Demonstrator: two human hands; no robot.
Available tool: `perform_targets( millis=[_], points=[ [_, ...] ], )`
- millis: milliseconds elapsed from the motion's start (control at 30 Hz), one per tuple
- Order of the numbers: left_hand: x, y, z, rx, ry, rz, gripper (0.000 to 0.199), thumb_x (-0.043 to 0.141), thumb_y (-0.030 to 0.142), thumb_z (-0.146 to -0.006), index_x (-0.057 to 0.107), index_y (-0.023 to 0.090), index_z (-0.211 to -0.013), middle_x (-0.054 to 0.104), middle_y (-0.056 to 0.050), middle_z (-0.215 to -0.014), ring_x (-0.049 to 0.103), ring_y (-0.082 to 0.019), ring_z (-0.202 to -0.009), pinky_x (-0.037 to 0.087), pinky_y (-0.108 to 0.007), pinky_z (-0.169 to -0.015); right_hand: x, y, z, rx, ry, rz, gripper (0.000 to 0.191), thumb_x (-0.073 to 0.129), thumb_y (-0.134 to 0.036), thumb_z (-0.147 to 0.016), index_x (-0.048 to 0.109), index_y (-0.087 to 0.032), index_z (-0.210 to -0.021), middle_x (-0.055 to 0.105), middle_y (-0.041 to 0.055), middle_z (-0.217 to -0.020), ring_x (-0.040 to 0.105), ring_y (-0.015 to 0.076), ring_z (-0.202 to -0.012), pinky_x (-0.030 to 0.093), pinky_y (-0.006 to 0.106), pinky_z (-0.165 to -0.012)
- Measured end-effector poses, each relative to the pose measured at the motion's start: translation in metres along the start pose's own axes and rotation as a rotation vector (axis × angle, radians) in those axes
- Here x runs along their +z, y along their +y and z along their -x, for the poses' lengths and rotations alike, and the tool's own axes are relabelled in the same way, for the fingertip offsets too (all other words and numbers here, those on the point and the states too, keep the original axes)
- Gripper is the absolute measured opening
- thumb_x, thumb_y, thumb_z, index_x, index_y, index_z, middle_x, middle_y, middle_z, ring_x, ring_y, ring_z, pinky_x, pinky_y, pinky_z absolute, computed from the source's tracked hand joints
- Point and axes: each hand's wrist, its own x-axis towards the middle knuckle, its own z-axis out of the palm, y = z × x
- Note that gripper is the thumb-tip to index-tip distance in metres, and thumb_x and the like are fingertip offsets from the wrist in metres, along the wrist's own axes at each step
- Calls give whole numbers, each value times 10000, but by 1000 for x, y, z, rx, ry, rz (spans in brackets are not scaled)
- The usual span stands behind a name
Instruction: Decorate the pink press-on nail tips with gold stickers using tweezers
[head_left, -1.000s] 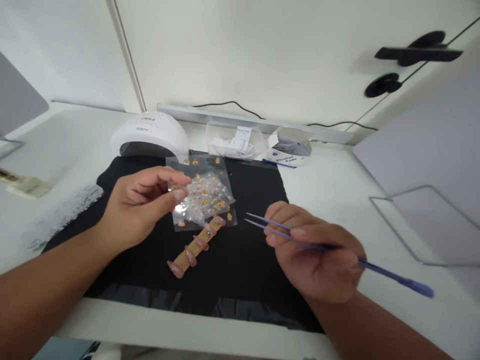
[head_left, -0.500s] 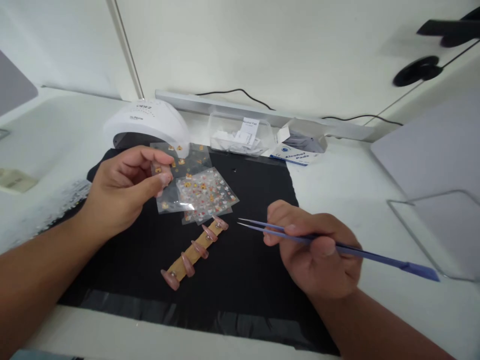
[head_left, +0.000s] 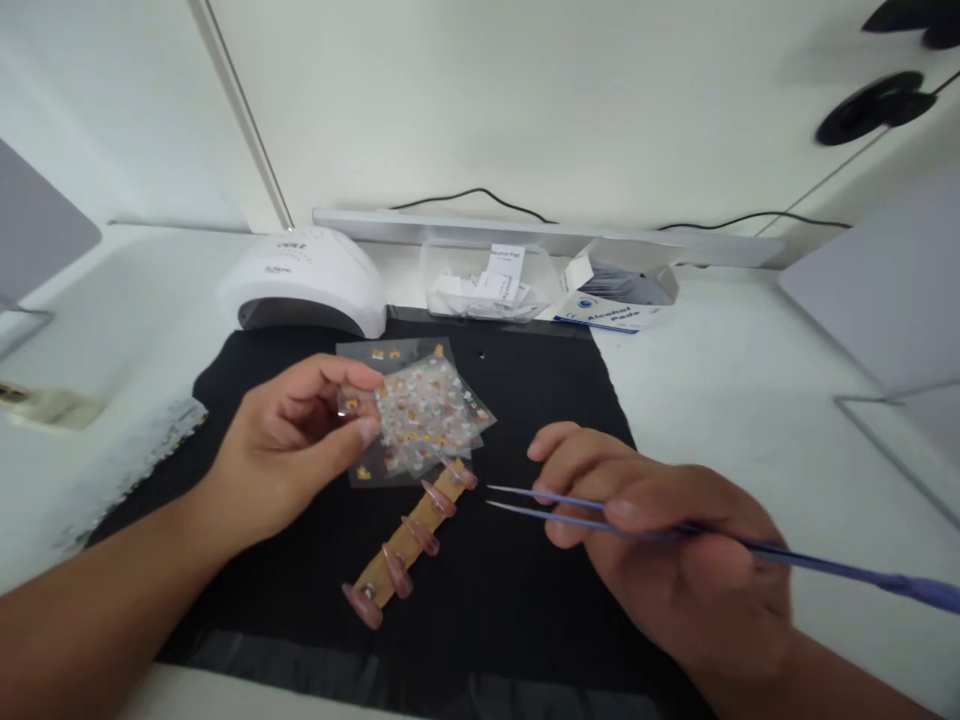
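Note:
My left hand (head_left: 292, 430) pinches the left edge of clear nail sticker sheets (head_left: 427, 410), stacked and fanned, with small white, orange and gold figures. Which of the sheets are between the thumb and fingers I cannot tell. Purple tweezers (head_left: 585, 508) lie in my right hand (head_left: 667, 550), their two pale tips slightly apart and pointing left, with nothing between them. Just left of the tips, a tan strip (head_left: 411, 540) rests diagonally on the black mat (head_left: 525, 620). Several pinkish, pointed false nails (head_left: 420, 535) sit across it.
A white nail lamp (head_left: 307, 275) stands at the back left. Beside it are a clear box (head_left: 450, 265) of white packets and an open alcohol pad box (head_left: 619, 315). A small bottle (head_left: 52, 408) and a glittery sheet (head_left: 142, 460) lie at the left.
My left hand has brought the gold-figured sheet right and nearer, so it now lies largely behind the other sheets. The tweezers remain in my right hand; the whole view has shifted slightly.

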Motion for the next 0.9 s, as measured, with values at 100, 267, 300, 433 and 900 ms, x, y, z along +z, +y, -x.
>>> perform_targets(
  millis=[100, 267, 300, 433, 900],
  points=[
    [7, 6, 10, 32, -55, 64, 311, 757, 76, -804, 738, 278, -1039, 710, 38, -716, 623, -73, -578, 524, -120, -539, 7, -7, 2, -16, 7, -19, 300, 539, -441, -998, 787, -285, -1060, 808, 31, -745, 727, 229, -761, 570, 471, -912],
    [17, 10, 28, 42, -131, 118, 435, 748, 75, -841, 685, 345, -1177, 734, 31, -795, 704, -113, -658, 608, -178, -619, 17, -8, 6, -121, -42, -46, 350, 512, -443, -1010, 753, -264, -1189, 831, 59, -848, 755, 243, -890, 601, 464, -920],
    [19, 10, 31, 51, -138, 131, 459, 746, 81, -845, 669, 355, -1206, 726, 31, -797, 701, -116, -642, 611, -185, -598, 19, -8, 6, -122, -43, -47, 347, 516, -440, -1009, 752, -262, -1190, 830, 66, -858, 754, 246, -896, 606, 463, -908],
    [24, 9, 37, 43, -138, 144, 505, 759, 108, -832, 636, 350, -1258, 705, 7, -823, 683, -135, -609, 603, -212, -516, 21, -5, 7, -122, 9, -44, 328, 530, -421, -1005, 770, -247, -1146, 813, 78, -827, 748, 239, -846, 623, 424, -825],
    [14, 23, 22, 84, -168, -48, 242, 833, 121, -724, 793, 275, -906, 707, -28, -800, 693, -195, -756, 611, -288, -641, 18, -3, 9, -152, -45, -52, 333, 526, -364, -1009, 772, -188, -1148, 753, 106, -829, 725, 246, -818, 620, 440, -769]
  ],
)
